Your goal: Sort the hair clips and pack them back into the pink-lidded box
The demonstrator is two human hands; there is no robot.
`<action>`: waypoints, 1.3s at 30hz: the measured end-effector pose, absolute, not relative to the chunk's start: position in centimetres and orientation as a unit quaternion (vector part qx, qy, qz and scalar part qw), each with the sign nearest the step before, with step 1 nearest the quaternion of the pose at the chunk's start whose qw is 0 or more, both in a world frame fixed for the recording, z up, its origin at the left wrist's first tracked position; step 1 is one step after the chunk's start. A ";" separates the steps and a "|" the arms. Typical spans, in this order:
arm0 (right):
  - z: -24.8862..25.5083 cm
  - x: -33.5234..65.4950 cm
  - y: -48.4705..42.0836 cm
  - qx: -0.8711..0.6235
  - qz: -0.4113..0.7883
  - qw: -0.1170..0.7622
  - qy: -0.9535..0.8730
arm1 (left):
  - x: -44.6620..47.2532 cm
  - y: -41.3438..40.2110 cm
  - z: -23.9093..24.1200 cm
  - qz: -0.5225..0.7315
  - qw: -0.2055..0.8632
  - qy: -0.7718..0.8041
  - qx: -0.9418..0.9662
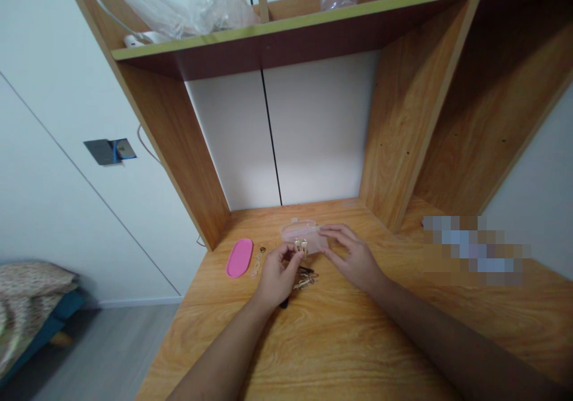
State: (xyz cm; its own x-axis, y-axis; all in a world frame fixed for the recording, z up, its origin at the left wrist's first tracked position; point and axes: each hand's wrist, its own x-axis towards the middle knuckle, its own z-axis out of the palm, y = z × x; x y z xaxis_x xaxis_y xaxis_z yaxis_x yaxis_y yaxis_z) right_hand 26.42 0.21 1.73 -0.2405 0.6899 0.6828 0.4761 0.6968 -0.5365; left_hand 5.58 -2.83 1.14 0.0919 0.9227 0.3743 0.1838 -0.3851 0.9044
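Note:
A small clear plastic box (301, 233) sits on the wooden desk (340, 341) near its back. My right hand (353, 255) rests against the box's right side with its fingers curled round it. My left hand (277, 274) pinches a small gold hair clip (301, 245) right in front of the box. A little pile of dark and gold clips (305, 279) lies on the desk between my hands. The box's pink oval lid (239, 257) lies flat to the left, with a few thin hair ties (258, 261) beside it.
Wooden side panels enclose the desk nook, and a shelf (295, 28) above holds crumpled plastic bags and a clear bottle. A blurred patch covers something at the right of the desk. The desk's left edge drops to a grey floor with a bed corner.

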 end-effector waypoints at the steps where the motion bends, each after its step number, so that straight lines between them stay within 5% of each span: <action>1: 1.6 26.6 0.5 -0.384 0.092 0.489 -0.778 | 5.5 -2.8 1.2 0.534 0.343 0.428 0.644; 9: -0.7 27.3 2.2 -0.408 0.090 0.368 -0.831 | 5.0 -2.3 1.7 0.614 0.280 0.452 0.584; 18: -0.1 27.4 2.0 -0.389 0.120 0.407 -0.818 | 3.7 -1.5 1.4 0.637 0.228 0.492 0.548; 29: 0.5 27.1 1.5 -0.371 0.136 0.415 -0.819 | 3.4 -1.9 1.4 0.489 0.020 0.478 0.729; 39: 0.5 27.2 1.3 -0.373 0.132 0.414 -0.820 | 3.8 -2.0 1.2 0.421 0.036 0.475 0.772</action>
State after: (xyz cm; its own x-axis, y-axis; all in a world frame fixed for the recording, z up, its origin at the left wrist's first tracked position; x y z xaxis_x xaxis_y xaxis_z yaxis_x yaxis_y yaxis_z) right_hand 27.16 1.27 0.52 -0.3787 0.7212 0.5800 0.5020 0.6866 -0.5259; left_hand 3.77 -2.03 1.16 0.1946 0.7639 0.6153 0.7026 -0.5463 0.4561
